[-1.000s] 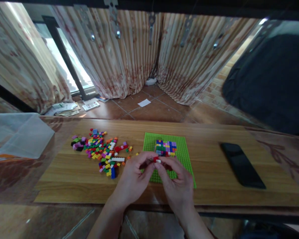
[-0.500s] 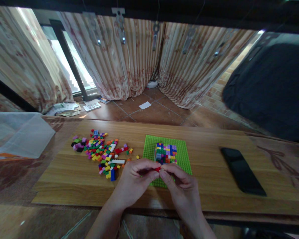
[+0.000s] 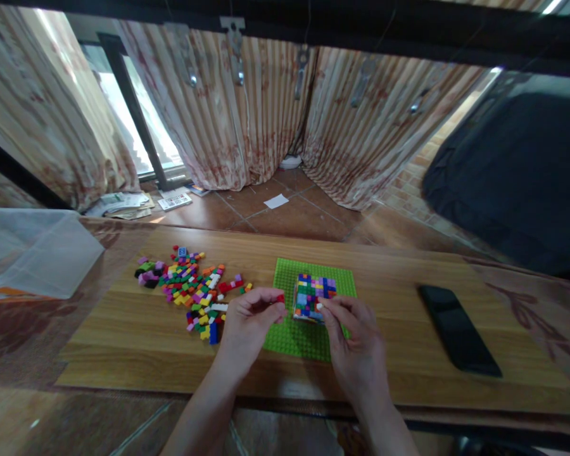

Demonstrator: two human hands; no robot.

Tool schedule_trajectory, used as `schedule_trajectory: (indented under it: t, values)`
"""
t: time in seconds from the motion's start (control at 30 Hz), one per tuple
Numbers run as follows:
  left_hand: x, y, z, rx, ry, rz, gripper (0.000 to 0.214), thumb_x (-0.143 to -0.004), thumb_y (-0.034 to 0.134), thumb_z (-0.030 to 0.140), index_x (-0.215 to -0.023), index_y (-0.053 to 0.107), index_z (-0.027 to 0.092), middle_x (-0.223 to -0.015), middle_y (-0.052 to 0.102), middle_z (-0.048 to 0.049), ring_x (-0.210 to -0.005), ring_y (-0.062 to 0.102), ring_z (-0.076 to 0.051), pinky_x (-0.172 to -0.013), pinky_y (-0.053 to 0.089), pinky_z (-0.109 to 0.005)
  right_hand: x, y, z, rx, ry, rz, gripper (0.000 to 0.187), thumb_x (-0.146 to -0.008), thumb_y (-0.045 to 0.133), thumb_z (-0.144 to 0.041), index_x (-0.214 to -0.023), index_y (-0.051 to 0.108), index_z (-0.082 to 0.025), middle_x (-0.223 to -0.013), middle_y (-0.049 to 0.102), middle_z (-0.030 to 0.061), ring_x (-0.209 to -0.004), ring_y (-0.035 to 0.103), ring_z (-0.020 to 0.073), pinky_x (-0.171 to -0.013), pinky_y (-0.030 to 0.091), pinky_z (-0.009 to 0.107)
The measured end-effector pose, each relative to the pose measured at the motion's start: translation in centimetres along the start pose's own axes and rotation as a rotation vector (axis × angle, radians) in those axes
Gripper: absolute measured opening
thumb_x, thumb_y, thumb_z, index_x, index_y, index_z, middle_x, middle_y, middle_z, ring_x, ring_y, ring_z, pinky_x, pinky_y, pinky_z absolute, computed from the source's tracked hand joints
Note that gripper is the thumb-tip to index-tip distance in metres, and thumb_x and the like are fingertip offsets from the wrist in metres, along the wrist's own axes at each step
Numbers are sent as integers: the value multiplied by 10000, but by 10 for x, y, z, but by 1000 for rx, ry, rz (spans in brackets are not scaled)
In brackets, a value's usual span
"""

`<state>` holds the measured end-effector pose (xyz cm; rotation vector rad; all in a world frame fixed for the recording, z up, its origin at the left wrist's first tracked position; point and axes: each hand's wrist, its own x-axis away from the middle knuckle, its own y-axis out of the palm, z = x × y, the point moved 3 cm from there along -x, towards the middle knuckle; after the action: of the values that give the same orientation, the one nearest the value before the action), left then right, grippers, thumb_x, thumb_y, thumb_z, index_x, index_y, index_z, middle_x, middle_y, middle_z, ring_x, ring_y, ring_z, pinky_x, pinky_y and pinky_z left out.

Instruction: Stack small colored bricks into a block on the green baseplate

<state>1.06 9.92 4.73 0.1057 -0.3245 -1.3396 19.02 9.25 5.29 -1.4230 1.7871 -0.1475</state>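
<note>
A green baseplate [image 3: 298, 339] lies on the wooden table [image 3: 399, 354] with a multicoloured block of small bricks [image 3: 313, 295] built on it. My left hand [image 3: 247, 327] pinches a small red brick [image 3: 280, 298] just left of the block. My right hand [image 3: 354, 345] pinches a small white piece [image 3: 319, 306] against the block's near right corner. A pile of loose coloured bricks [image 3: 194, 290] is spread to the left of my left hand.
A black phone [image 3: 458, 329] lies flat at the right of the table. A clear plastic box [image 3: 33, 253] sits at the far left. Beyond the table are tiled floor, striped curtains and papers by the window.
My hands were joined over one red and white piece in front of the plate. They have parted: the left keeps the red brick, the right has moved to the block with the white piece.
</note>
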Motion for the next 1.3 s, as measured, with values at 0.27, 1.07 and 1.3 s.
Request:
schedule_trajectory:
  t: [0.27, 1.07, 1.3]
  values:
    - [2, 2, -5, -48, 27, -41, 217, -648, 779, 285, -807, 726, 148, -692, 692, -20, -583, 605, -115, -541, 506, -225, -5, 11, 0, 153, -96, 20, 154, -891, 626, -301, -931, 774, -299, -1025, 635, 71, -953, 557, 226, -784, 502, 405]
    - [3, 8, -12, -5, -48, -67, 140, -671, 702, 218, -793, 689, 153, -648, 633, 15, -569, 546, -95, -551, 443, -212, -2, 13, 3, 127, -140, 55, 90, -866, 661, -286, -860, 748, -265, -1018, 656, 55, -958, 585, 218, -819, 479, 398]
    - [5, 10, -16, -43, -24, -96, 126, -712, 684, 201, -828, 701, 155, -662, 653, 11, -588, 557, -96, -571, 452, -204, -3, 11, 2, 179, -151, 50, 102, -876, 648, -261, -859, 748, -251, -1004, 653, 59, -955, 577, 215, -807, 479, 386]
